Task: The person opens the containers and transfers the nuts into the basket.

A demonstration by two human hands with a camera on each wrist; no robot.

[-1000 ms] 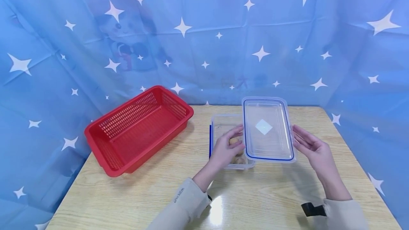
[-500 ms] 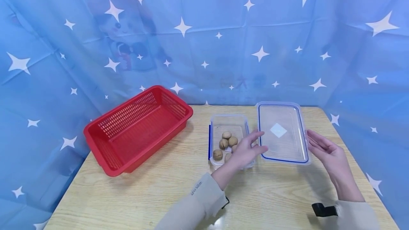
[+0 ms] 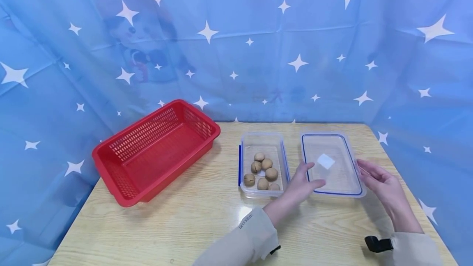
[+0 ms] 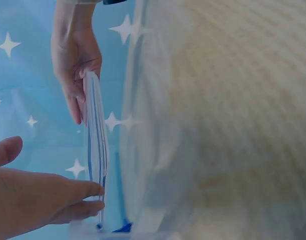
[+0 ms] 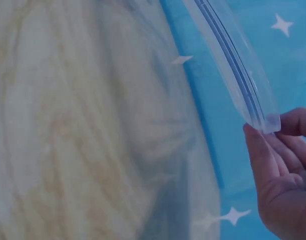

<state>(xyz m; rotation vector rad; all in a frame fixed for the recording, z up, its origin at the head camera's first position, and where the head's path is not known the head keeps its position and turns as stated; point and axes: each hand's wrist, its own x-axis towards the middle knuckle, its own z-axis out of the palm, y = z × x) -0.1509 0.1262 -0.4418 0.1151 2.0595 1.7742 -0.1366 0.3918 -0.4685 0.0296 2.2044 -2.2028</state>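
Observation:
A clear lid (image 3: 334, 180) with a blue seal line and a pale diamond-shaped label lies nearly level above the table's right part. My right hand (image 3: 384, 190) pinches its right edge; in the right wrist view, fingers (image 5: 260, 155) sit on both sides of the lid's edge (image 5: 238, 75). At the opposite edge is my left hand (image 3: 299, 186), its fingertips touching the rim and its thumb held apart in the left wrist view. Left of it stands a clear food container (image 3: 261, 136) with a blue side clip, uncovered, with several walnuts (image 3: 271, 174) on its bottom.
A red plastic basket (image 3: 159, 151) with slotted sides stands at the left of the wooden table (image 3: 177, 221). Behind the table hangs a blue curtain (image 3: 236, 52) with white stars.
The lid has moved right, away from over the container, and lower toward the table. Both hands went right with it, and the walnuts came into full view.

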